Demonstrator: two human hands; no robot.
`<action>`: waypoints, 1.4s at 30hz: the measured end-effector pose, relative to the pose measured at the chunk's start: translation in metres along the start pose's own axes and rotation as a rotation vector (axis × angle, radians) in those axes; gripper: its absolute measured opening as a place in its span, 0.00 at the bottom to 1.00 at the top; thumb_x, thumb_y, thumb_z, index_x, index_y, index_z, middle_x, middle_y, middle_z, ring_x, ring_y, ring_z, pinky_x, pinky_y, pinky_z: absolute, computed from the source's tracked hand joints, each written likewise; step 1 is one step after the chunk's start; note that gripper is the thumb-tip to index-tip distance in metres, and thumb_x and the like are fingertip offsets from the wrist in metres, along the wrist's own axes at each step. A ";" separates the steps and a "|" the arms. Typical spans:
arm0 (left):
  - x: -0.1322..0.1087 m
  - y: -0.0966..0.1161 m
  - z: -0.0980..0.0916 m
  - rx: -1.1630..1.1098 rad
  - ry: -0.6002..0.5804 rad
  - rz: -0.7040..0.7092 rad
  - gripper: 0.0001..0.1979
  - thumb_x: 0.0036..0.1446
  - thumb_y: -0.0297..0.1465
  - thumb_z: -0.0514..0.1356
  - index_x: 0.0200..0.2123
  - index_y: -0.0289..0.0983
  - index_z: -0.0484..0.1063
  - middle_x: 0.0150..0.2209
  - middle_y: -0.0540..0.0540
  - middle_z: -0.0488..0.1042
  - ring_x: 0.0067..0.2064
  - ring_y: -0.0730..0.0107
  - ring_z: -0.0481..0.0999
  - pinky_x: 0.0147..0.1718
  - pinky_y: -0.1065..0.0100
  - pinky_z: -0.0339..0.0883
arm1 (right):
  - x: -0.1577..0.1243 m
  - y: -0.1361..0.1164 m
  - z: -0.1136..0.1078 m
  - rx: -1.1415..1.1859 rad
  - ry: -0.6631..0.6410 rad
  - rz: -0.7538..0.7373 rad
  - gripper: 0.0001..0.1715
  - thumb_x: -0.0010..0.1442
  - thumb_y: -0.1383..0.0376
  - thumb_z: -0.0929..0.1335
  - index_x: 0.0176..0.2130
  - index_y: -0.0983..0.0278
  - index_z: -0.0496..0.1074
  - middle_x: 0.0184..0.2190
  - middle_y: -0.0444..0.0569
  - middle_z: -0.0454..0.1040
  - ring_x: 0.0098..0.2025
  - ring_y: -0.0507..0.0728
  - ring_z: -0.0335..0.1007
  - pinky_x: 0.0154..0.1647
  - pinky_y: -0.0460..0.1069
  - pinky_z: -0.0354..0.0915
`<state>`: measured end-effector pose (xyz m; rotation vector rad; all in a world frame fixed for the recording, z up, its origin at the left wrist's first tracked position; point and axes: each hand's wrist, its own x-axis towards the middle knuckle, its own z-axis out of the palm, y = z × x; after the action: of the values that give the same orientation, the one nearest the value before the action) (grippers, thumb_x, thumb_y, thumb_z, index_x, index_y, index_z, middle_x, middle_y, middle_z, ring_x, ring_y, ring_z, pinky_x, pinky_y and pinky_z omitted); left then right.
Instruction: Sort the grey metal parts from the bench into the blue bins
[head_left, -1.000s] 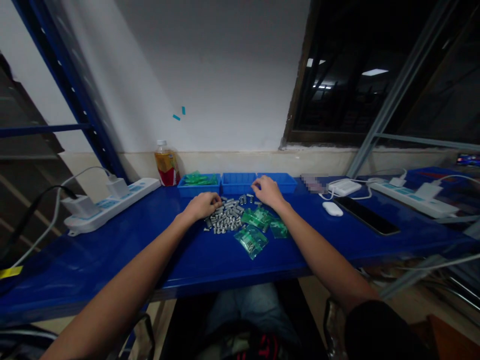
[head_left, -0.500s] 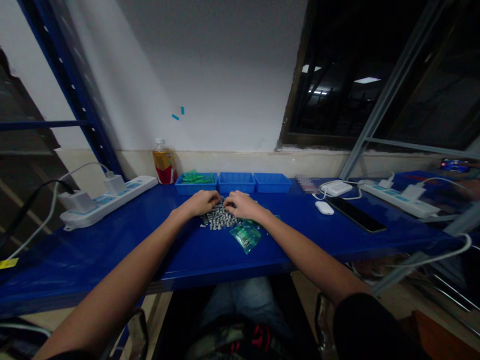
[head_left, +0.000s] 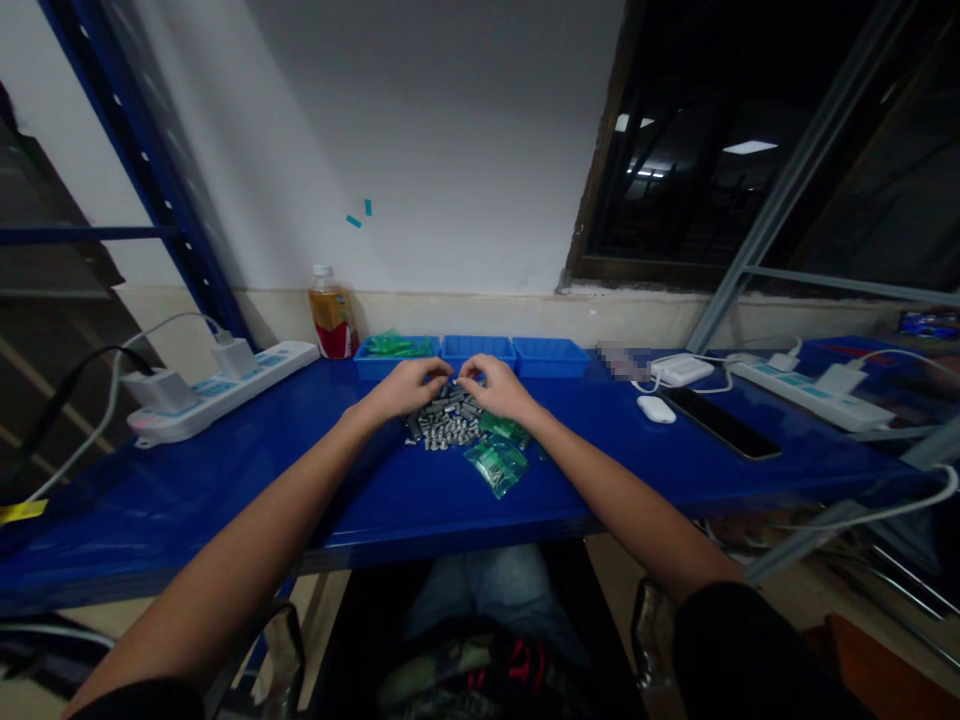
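Observation:
My left hand (head_left: 411, 386) is over the far left side of a pile of small silver metal parts (head_left: 450, 428), thumb and fingers curled into a pinch. Facing it, my right hand (head_left: 496, 388) pinches in the same way above the pile's far right side. The fingertips of both hands almost meet; anything between them is too small to make out. At the pile's near right lies a green-tinted clear bag (head_left: 497, 466) with small parts inside. More green bag material (head_left: 505, 430) lies just behind it, partly under my right wrist.
Behind my hands stand three blue trays: a left tray (head_left: 366, 371) holding green bags, a middle tray (head_left: 480, 343) and a right tray (head_left: 552, 362). A drink bottle (head_left: 332, 315) and a power strip (head_left: 225, 392) are left; an earbud case (head_left: 656, 409) and a phone (head_left: 724, 424) are right.
Both hands have moved a little away from me and up off the pile, uncovering more of the metal parts. Their fingertips have come closer together. The camera view has shifted slightly.

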<state>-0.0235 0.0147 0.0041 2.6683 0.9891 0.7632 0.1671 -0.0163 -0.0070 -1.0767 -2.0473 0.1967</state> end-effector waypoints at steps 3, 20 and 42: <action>0.001 0.012 -0.001 -0.107 0.101 0.008 0.16 0.54 0.37 0.56 0.44 0.34 0.69 0.39 0.43 0.76 0.39 0.66 0.75 0.38 0.68 0.67 | 0.004 -0.001 -0.003 0.202 0.164 0.136 0.03 0.56 0.66 0.64 0.31 0.64 0.65 0.28 0.43 0.68 0.33 0.52 0.63 0.36 0.46 0.58; -0.003 0.030 0.001 -0.052 0.268 0.057 0.13 0.56 0.34 0.55 0.41 0.33 0.71 0.32 0.45 0.76 0.33 0.70 0.75 0.36 0.70 0.66 | 0.001 -0.011 0.011 0.308 0.176 0.235 0.08 0.58 0.61 0.60 0.30 0.62 0.60 0.25 0.42 0.65 0.31 0.53 0.64 0.35 0.47 0.60; -0.001 0.008 0.013 0.094 -0.164 0.123 0.12 0.56 0.32 0.53 0.38 0.37 0.75 0.38 0.44 0.77 0.39 0.65 0.74 0.40 0.69 0.63 | -0.005 0.043 -0.054 -0.440 0.289 0.216 0.11 0.59 0.63 0.61 0.31 0.65 0.70 0.32 0.51 0.70 0.39 0.57 0.64 0.43 0.49 0.58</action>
<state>-0.0131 0.0079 -0.0044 2.8400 0.8466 0.5213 0.2346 -0.0044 0.0065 -1.4993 -1.7508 -0.3020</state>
